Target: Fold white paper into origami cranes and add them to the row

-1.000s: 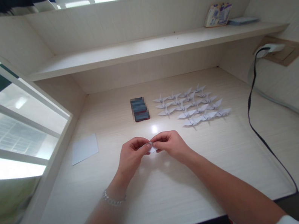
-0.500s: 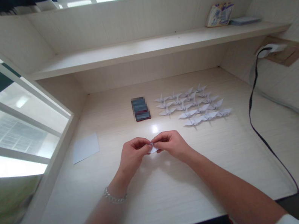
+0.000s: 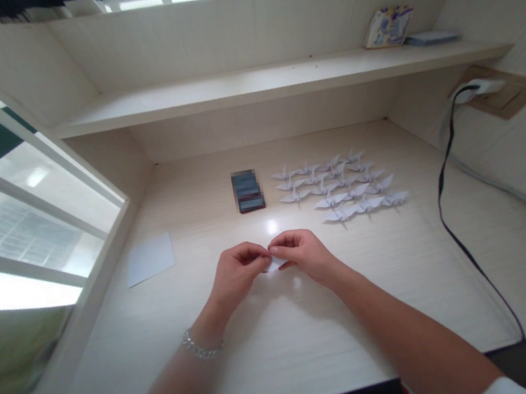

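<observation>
My left hand (image 3: pixel 238 274) and my right hand (image 3: pixel 302 256) meet above the middle of the desk, fingertips pinching a small folded piece of white paper (image 3: pixel 273 264) between them. Most of that paper is hidden by my fingers. A silver chain bracelet (image 3: pixel 202 347) circles my left wrist. Beyond my hands, rows of several white origami cranes (image 3: pixel 336 186) lie on the pale wooden desk (image 3: pixel 288 347). A flat square sheet of pale paper (image 3: pixel 150 259) lies to the left of my left hand.
A dark rectangular object (image 3: pixel 248 191), blurred, lies left of the cranes. A black cable (image 3: pixel 452 212) runs from a wall socket (image 3: pixel 477 89) down across the desk's right side. A wooden shelf (image 3: pixel 274 84) spans above the desk, and a window lies left.
My hands have shifted slightly apart and lower, showing a little more of the folded paper. The view has moved very slightly.
</observation>
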Demonstrator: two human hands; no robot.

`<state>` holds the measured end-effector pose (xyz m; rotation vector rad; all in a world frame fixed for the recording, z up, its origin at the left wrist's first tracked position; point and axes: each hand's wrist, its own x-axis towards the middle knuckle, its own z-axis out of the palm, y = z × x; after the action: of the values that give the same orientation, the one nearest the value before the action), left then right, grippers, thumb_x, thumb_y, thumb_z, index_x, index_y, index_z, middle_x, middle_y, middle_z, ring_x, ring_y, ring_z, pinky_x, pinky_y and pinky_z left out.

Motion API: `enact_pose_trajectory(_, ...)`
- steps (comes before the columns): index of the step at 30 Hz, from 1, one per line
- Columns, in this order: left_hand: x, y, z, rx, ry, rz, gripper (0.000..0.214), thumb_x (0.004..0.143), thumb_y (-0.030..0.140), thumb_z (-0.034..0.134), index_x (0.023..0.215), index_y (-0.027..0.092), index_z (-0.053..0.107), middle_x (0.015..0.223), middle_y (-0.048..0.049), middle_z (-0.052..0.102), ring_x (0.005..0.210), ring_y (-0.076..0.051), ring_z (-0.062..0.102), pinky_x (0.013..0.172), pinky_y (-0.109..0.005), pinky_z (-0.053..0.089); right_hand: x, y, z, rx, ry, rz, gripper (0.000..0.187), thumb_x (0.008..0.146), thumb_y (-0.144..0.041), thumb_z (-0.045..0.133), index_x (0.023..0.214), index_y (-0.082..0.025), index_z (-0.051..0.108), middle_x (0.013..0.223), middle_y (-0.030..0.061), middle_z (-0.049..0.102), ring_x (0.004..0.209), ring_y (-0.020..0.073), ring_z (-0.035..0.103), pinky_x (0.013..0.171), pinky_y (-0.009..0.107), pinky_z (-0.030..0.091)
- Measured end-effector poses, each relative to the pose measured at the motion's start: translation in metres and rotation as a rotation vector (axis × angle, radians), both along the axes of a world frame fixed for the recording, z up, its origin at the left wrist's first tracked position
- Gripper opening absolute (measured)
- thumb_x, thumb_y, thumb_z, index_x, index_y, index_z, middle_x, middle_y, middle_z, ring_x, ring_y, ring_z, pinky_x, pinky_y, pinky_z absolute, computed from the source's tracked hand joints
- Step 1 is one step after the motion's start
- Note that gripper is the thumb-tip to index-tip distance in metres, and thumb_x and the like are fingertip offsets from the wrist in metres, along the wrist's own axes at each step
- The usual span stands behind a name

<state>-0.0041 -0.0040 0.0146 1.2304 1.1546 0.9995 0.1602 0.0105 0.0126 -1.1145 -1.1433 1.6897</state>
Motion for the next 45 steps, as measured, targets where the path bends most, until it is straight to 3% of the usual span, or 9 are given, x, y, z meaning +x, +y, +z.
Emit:
enact_pose_trajectory(17,-0.0018,0.0015,-0.0005,-0.024,-0.032,-0.026,0.010,0.068,0.017,0.067,0.076,0.013,0.069,0.071,-0.0035,0.068,0.065,-0.012,0.060,0.065,-0.024,0.050,0.0018,0.0011,-0.0073,0.046,-0.012,-0.015,0.020,0.062,-0.030,0.073,0.076,-0.016,0.070,0.070,0.0021,0.066,0.064,0.0135,0.060,0.055,0.026,0.053)
enact_pose_trajectory(30,-0.0029,0.0018,-0.0038,-0.099,-0.168,-0.018,0.014,0.068,0.017,0.066,0.082,0.013,0.069,0.077,-0.0042,0.068,0.071,-0.014,0.063,0.067,-0.027,0.054,0.0016,0.0009,-0.0087,0.125,-0.071,-0.046,0.020,0.062,-0.029,0.073,0.076,-0.015,0.070,0.069,0.0029,0.067,0.064,0.0145,0.060,0.056,0.027,0.053)
enact_pose_trajectory(36,-0.0014,0.0015,-0.0031,-0.061,-0.069,-0.011,0.019,0.068,0.027,0.069,0.080,0.012,0.068,0.074,-0.0053,0.068,0.067,-0.014,0.062,0.062,-0.027,0.054,0.0018,-0.0001,-0.0082,0.170,-0.122,-0.005,0.019,0.065,-0.031,0.069,0.077,-0.016,0.070,0.070,0.0028,0.067,0.065,0.0152,0.061,0.058,0.029,0.053)
enact_pose_trajectory(45,-0.0004,0.0013,0.0006,0.012,-0.008,-0.005,0.018,0.070,0.027,0.068,0.079,0.012,0.069,0.072,-0.0045,0.068,0.064,-0.013,0.061,0.061,-0.026,0.053,-0.0001,-0.0002,-0.0082,0.163,-0.083,-0.016,0.019,0.067,-0.032,0.069,0.078,-0.016,0.070,0.069,0.0024,0.066,0.064,0.0144,0.060,0.057,0.028,0.054)
